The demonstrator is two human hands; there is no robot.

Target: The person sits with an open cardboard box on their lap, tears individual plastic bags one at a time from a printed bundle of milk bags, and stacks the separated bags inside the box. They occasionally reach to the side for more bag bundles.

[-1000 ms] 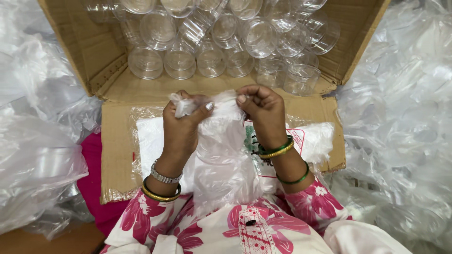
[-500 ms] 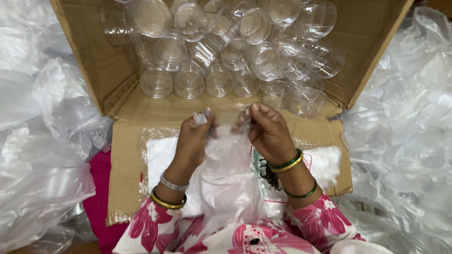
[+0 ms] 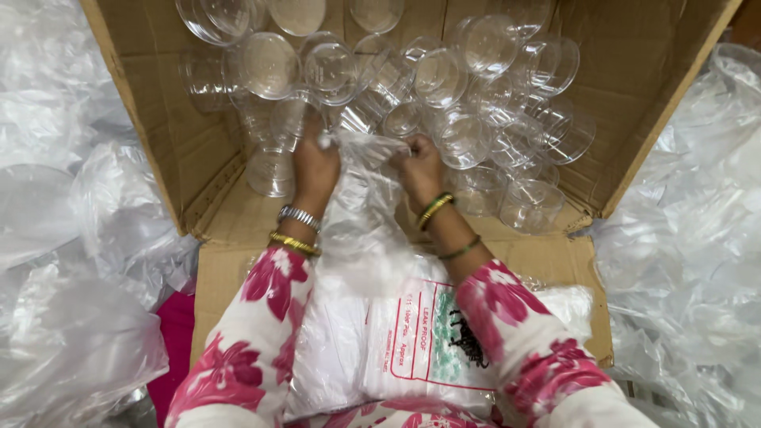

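Clear plastic bag (image 3: 361, 214): thin and crinkled, it runs from the person's lap up into the mouth of the cardboard box (image 3: 634, 87); its top edge is stretched between both hands just in front of the cups.
Left hand (image 3: 315, 166): closed, its fingers pinching the left corner of the bag's top edge; a small twist of film sticks up above the knuckles. A silver watch band and a gold bangle sit on this wrist.
Right hand (image 3: 420, 168): closed too, gripping the right side of the same edge, knuckles toward the cups. Gold and green bangles sit on the wrist, a thin green one lower down the forearm.
Clear plastic cups (image 3: 444, 87): many loose ones piled inside the box, lying at all angles, some on their sides with the mouths facing the camera. The nearest ones lie just beyond the fingertips; whether any touches a hand I cannot tell.
Cardboard box: lying on its side, open toward the person, with its lower flap folded out flat under the forearms.
Printed packet (image 3: 428, 341): flat white plastic with red and green print, lying on the flap between the two forearms.
Sleeves (image 3: 254, 333): white with a pink floral pattern.
Surroundings: heaps of crumpled clear plastic sheeting (image 3: 71, 261) on both sides of the box.
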